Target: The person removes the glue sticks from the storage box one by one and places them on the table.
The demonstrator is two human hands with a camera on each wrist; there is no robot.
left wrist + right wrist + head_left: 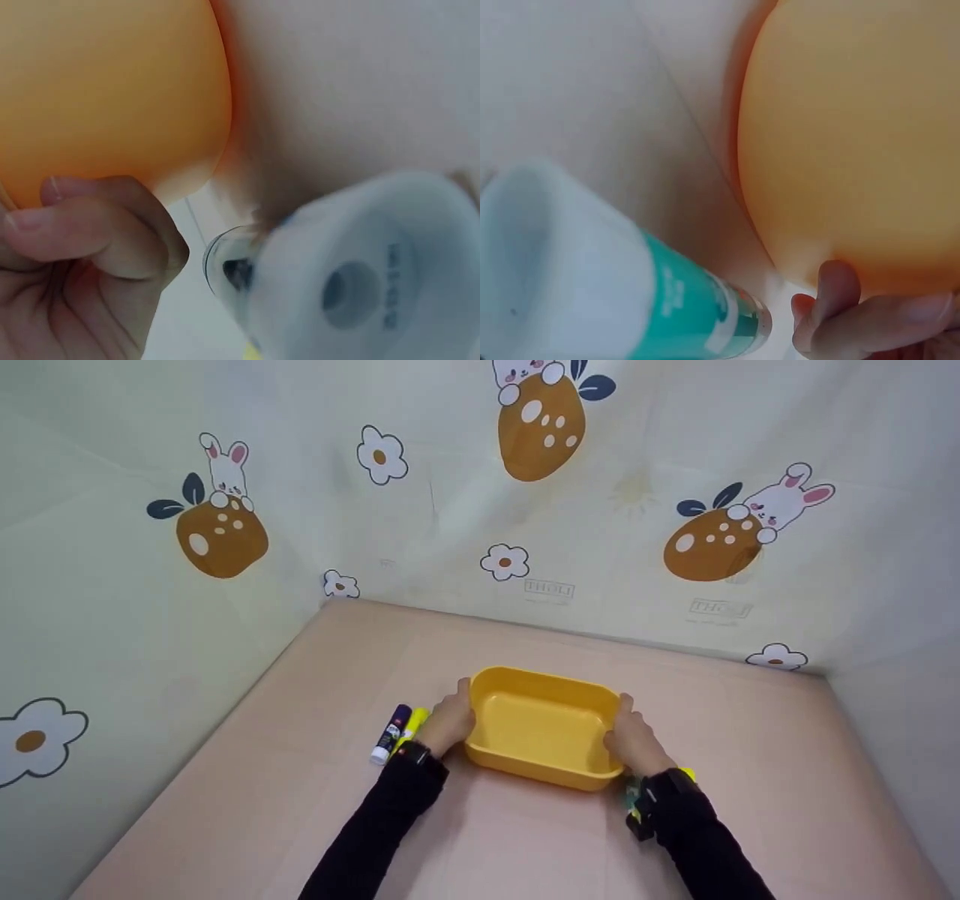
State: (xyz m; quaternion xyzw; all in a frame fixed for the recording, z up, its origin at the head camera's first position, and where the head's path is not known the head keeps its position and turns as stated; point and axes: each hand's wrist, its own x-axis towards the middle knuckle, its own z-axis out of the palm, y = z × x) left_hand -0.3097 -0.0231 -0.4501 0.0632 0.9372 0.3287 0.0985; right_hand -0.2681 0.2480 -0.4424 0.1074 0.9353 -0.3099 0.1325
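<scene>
A yellow rectangular plastic basin (541, 731) stands on the pink-beige surface in the head view, its inside bare. My left hand (450, 721) grips its left end, with bent fingers (90, 225) against the outer wall in the left wrist view. At the opposite end, my right hand (637, 741) grips the rim and wall, fingers (881, 322) low on the outside. Beside the left hand lie a dark purple glue stick (391, 733) and a yellow one (411, 730). A green-labelled glue stick (682, 300) lies by the right hand, partly hidden by the wrist in the head view.
A yellow tip (688, 773) shows past the right wrist. Cloth walls (442, 525) printed with rabbits and flowers rise behind and on both sides of the pink-beige tabletop (315, 750). Black sleeves and wrist cameras cover both forearms.
</scene>
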